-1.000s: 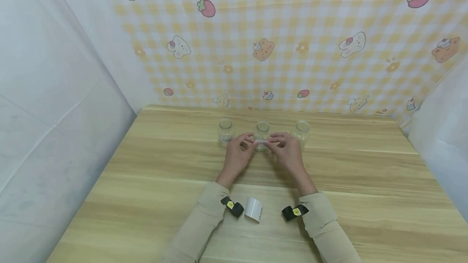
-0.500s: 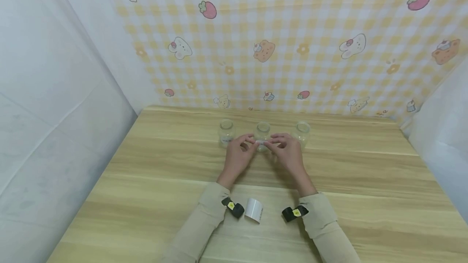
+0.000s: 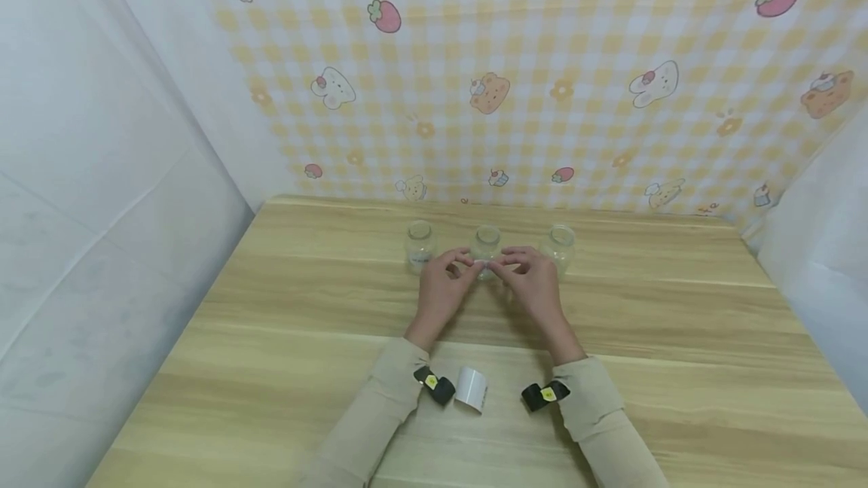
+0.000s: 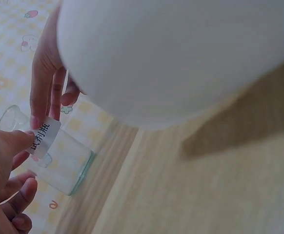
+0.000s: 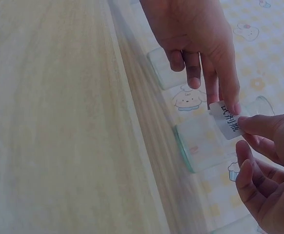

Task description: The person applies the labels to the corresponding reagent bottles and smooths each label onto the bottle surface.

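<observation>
Fingers of your left hand and right hand are curled in, each hand pinching the small white label from its own side. The thumb tips now meet, or nearly meet, over the label; half a second ago they stood farther apart, with more white showing between them. This suggests that working pressure has shifted from the label's ends to its middle; treat its placement as unfinished. The label sits at the near face of the middle jar, print outward; whether its whole back adheres to the glass cannot be told. The middle jar stands upright, uncapped. To its left stands the left jar, which bears a printed strip. To its right, partly behind your right hand, stands the right jar; its exposed glass shows no label. Nearer you than the middle jar, a curled white sheet lies on the wooden table. Behind the middle jar hangs the checked cloth.
</observation>
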`<act>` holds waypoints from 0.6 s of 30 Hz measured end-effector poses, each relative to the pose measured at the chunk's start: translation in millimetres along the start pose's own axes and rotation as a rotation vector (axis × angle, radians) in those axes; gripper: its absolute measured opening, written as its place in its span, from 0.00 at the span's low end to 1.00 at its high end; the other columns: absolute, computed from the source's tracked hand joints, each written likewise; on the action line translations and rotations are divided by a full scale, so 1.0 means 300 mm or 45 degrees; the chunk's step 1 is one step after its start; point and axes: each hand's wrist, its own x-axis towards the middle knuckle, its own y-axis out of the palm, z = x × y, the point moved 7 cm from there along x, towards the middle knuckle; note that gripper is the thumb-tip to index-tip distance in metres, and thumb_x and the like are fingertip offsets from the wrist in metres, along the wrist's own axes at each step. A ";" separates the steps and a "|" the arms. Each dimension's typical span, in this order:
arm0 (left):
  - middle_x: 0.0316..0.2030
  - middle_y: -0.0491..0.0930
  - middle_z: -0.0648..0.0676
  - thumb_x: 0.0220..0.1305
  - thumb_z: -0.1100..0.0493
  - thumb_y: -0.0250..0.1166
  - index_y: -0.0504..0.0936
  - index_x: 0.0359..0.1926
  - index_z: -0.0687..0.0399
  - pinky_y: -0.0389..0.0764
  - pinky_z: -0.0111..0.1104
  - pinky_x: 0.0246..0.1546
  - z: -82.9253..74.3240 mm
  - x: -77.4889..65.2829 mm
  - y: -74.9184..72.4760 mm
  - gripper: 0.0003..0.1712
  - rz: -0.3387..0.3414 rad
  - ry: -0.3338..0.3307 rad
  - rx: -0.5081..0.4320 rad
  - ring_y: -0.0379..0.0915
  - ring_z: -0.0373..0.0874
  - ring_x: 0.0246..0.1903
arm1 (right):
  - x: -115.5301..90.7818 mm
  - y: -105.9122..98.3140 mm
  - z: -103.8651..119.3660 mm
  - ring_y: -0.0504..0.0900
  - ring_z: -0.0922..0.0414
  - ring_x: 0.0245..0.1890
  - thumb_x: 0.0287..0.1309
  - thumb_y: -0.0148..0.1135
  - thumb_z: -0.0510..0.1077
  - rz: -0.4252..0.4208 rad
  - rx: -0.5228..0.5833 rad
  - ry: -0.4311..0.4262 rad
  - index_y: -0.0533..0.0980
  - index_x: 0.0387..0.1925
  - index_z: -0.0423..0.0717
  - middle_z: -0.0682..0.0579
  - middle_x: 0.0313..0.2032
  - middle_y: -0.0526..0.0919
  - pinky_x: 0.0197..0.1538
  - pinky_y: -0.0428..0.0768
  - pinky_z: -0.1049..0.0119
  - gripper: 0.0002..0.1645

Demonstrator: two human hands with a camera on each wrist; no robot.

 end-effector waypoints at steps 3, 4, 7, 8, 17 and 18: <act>0.55 0.86 0.54 0.64 0.50 0.75 0.85 0.33 0.55 0.79 0.30 0.34 0.002 0.003 0.002 0.14 -0.006 -0.008 0.003 0.79 0.41 0.31 | 0.002 -0.001 -0.001 0.86 0.52 0.28 0.61 0.76 0.47 -0.006 -0.010 -0.009 0.88 0.35 0.38 0.43 0.51 0.87 0.32 0.79 0.70 0.14; 0.55 0.86 0.54 0.64 0.50 0.75 0.85 0.33 0.55 0.79 0.30 0.34 0.002 0.003 0.002 0.14 -0.008 -0.008 0.006 0.79 0.40 0.31 | 0.002 -0.002 0.000 0.86 0.52 0.28 0.61 0.76 0.47 -0.007 -0.012 -0.011 0.89 0.35 0.38 0.43 0.51 0.87 0.32 0.79 0.70 0.14; 0.54 0.86 0.54 0.64 0.50 0.75 0.85 0.32 0.54 0.79 0.30 0.34 0.003 0.003 0.002 0.13 -0.013 -0.007 0.011 0.79 0.40 0.31 | 0.003 -0.002 0.000 0.86 0.52 0.27 0.60 0.76 0.47 -0.008 -0.009 -0.016 0.89 0.35 0.38 0.42 0.51 0.87 0.32 0.79 0.70 0.14; 0.54 0.86 0.55 0.64 0.50 0.75 0.86 0.33 0.54 0.79 0.30 0.34 0.003 0.003 0.002 0.13 -0.015 -0.004 0.014 0.79 0.40 0.31 | 0.002 -0.002 0.000 0.86 0.53 0.27 0.60 0.77 0.47 -0.010 -0.011 -0.021 0.89 0.35 0.38 0.42 0.51 0.87 0.32 0.79 0.70 0.14; 0.54 0.87 0.55 0.64 0.50 0.75 0.86 0.33 0.54 0.78 0.28 0.31 0.003 0.000 0.001 0.13 -0.020 0.002 0.009 0.79 0.39 0.30 | 0.000 -0.002 0.002 0.85 0.53 0.28 0.61 0.76 0.48 -0.004 -0.007 -0.008 0.89 0.35 0.39 0.44 0.50 0.87 0.31 0.79 0.69 0.14; 0.54 0.87 0.55 0.64 0.50 0.75 0.86 0.33 0.54 0.77 0.28 0.31 0.004 0.000 0.001 0.13 -0.019 0.001 0.009 0.79 0.39 0.29 | 0.000 -0.002 0.002 0.85 0.53 0.28 0.61 0.76 0.48 -0.002 -0.007 -0.006 0.89 0.35 0.39 0.44 0.51 0.87 0.31 0.79 0.69 0.14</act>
